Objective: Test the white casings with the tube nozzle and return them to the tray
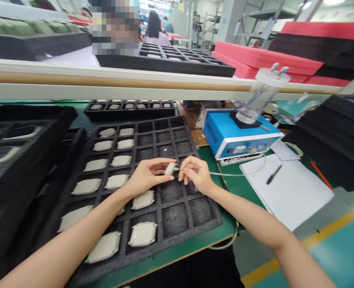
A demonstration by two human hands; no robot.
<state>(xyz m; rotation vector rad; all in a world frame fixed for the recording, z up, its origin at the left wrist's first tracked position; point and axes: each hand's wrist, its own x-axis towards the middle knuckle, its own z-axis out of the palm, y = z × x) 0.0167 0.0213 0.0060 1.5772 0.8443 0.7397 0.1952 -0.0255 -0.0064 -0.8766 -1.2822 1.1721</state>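
Between thumb and fingers, my left hand [148, 173] pinches a small off-white watch-case-like part [170, 169], held edge-up over the black foam tray [175, 218]. Close beside it, my right hand [196, 173] is closed on the end of a thin clear tube [228, 174]. The tube's narrow tip points at the part's side; whether it touches cannot be made out. From my right hand the tube runs to a blue box-shaped machine [243, 136]. Similar off-white parts [143, 234] lie in the tray's left compartments, some hidden behind my left forearm. Compartments on the right show bare foam.
A clear cylinder [258, 98] stands tilted in view on the blue machine. White paper [288, 192] with a black pen [274, 175] lies at right. Stacked black trays [29, 160] border the left. A shelf edge [165, 90] crosses ahead, with people beyond it.
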